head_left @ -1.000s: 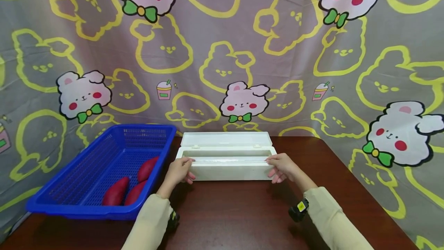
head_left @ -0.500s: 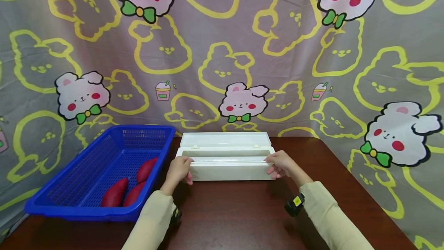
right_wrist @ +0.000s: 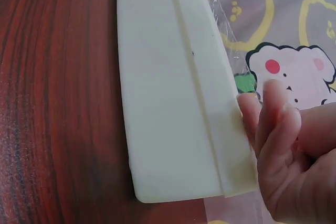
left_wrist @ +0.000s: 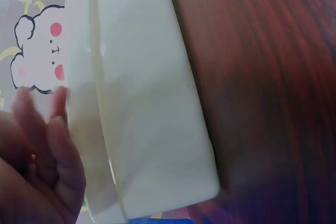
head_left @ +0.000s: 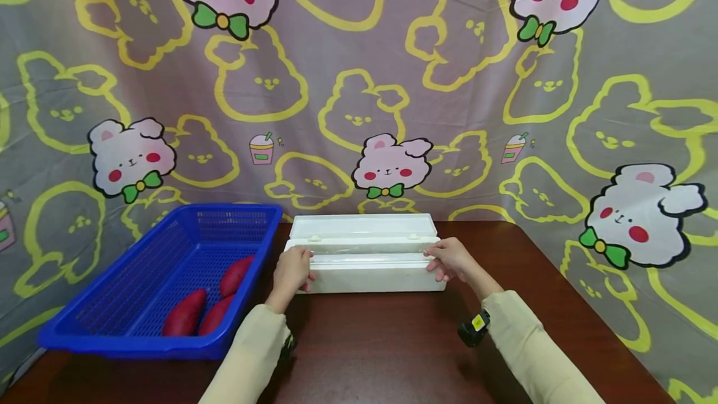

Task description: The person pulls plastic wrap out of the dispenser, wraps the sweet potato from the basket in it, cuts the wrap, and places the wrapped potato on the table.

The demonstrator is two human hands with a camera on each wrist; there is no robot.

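Observation:
A white cling film dispenser box [head_left: 376, 279] stands on the table with its lid [head_left: 363, 226] tipped back. Clear cling film [head_left: 367, 255] stretches across the box opening between my two hands; in the right wrist view its crinkled film edge [right_wrist: 227, 22] rises beside the box. My left hand [head_left: 293, 270] pinches the film at the box's left end, and my right hand [head_left: 453, 262] pinches it at the right end. In both wrist views the other fingers sit next to the box wall, while the pinching tips are partly hidden.
To the left, a blue plastic basket [head_left: 129, 345] holds several dark red sweet potatoes [head_left: 185, 313]. A patterned curtain [head_left: 336, 48] hangs right behind the box. The brown tabletop [head_left: 376, 341] extends in front of it and to the right.
Both hands have risen slightly from the box's front edge, and the cling film between them has lifted with them. The basket and the box stay in place.

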